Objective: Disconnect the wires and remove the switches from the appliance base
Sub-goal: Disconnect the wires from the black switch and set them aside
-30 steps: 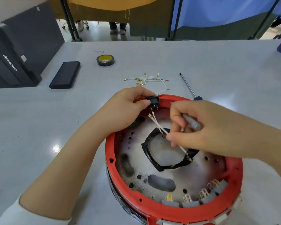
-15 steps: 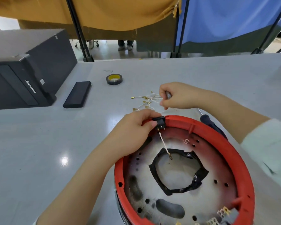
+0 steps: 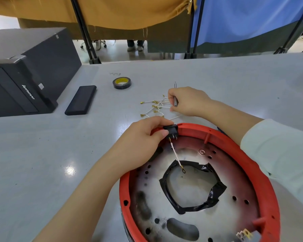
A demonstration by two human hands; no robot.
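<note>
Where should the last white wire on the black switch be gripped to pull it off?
Grip the white wire at its brass connector just under the switch, coming from the open inner side of the red base; it hangs free there, while the left hand steadies the switch.

"lenovo" in pale letters — running sideways, on the black computer case point(image 3: 23, 81), nothing else legible

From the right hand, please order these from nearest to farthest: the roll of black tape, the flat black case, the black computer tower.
From the right hand:
1. Roll of black tape, to its left.
2. Flat black case, further left.
3. Black computer tower, at the far left edge.
</note>
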